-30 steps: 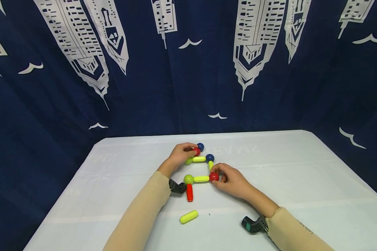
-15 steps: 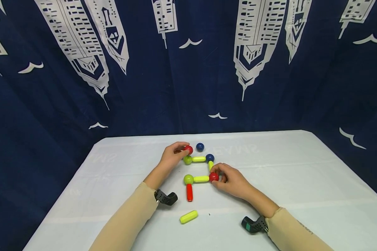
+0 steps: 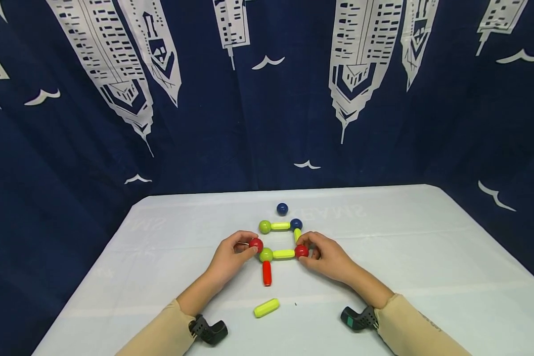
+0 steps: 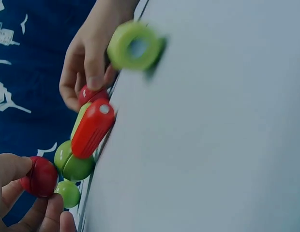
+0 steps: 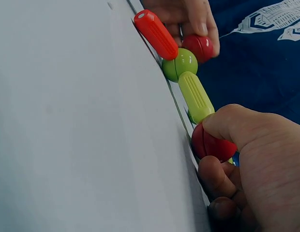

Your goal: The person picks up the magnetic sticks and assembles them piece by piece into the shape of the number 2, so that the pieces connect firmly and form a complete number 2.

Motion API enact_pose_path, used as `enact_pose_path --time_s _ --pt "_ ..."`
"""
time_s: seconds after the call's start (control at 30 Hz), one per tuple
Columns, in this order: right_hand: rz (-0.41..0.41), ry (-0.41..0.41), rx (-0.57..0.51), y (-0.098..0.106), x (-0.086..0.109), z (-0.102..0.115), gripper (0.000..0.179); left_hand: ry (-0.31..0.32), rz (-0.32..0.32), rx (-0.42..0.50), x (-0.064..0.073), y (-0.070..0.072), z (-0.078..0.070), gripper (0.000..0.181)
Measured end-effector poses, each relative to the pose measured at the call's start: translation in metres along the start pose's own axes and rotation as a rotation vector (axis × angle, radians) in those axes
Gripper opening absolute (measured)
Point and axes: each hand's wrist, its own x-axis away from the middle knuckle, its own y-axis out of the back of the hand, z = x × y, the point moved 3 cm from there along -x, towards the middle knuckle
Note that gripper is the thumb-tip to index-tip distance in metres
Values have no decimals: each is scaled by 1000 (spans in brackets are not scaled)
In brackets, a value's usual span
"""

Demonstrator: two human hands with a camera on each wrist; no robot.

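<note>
Red and glossy, one ball [image 3: 256, 245] is pinched between the thumb and fingers of the left hand [image 3: 231, 255], close beside a green ball [image 3: 265, 255]; whether the two touch is hard to tell. The right hand [image 3: 331, 258] holds a second red ball [image 3: 301, 251], joined to the green one by a yellow rod [image 3: 284, 254]. A steady right grip should anchor that chain. Light, slow left fingers would probably serve best, since a bump could swing the red rod [image 3: 267, 273] attached to the green ball.
</note>
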Motion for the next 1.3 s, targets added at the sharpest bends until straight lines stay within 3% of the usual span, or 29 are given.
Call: enact_pose_path --time_s 0.3,0.5,0.73,1.3 --pt "4 -5 4 0 -1 1 33 4 -2 -29 28 7 9 25" --pt "-8 -12 3 1 2 0 32 -101 60 -110 39 5 16 26" --pt "-5 -7 -8 2 3 1 32 -195 87 -190 43 4 18 28" --pt "-61 60 36 4 0 5 32 -232 100 -227 43 5 19 28"
